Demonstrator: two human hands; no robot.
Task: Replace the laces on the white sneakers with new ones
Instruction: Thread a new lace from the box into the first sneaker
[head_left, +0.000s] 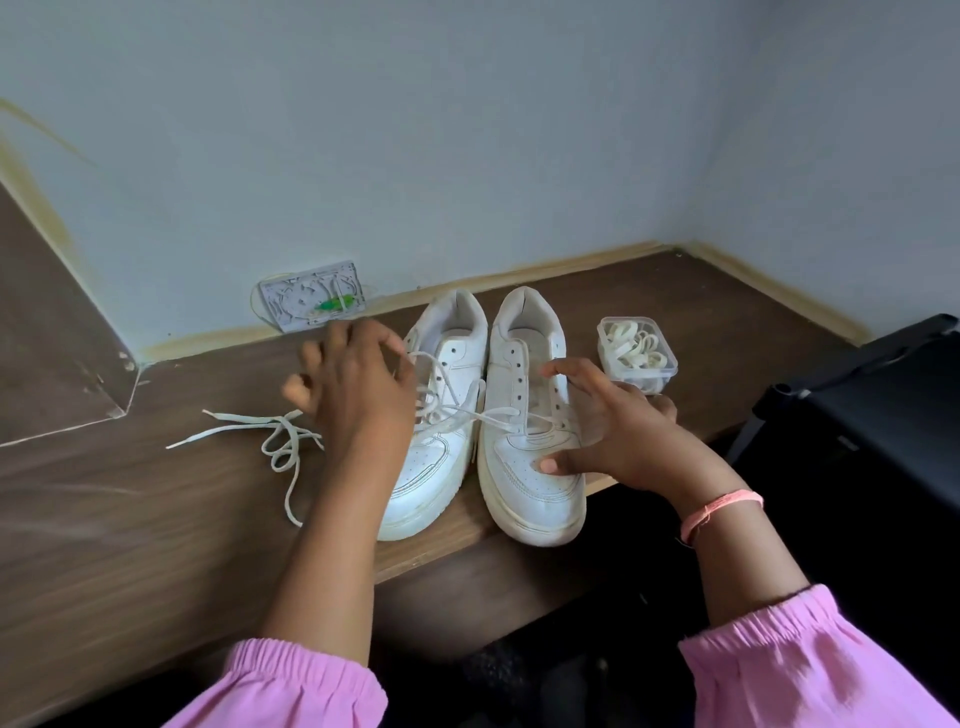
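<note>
Two white sneakers stand side by side on the brown desk (156, 519), toes toward me. The left sneaker (431, 467) still carries a loosened white lace (441, 410), one strand of which trails across onto the right sneaker (530, 493). The right sneaker's upper eyelets are bare. My left hand (358, 384) hovers over the left sneaker, and its fingertips pinch a strand of that lace. My right hand (613, 421) rests on the right sneaker with its fingers spread and its thumb on the toe box. A loose white lace (278, 422) lies tangled on the desk to the left.
A small clear plastic box (636, 358) with coiled white laces sits right of the sneakers. A grey wall box (311, 296) is mounted low behind them. A black object (857, 415) stands beyond the desk's right edge. The walls meet in a corner at the back right.
</note>
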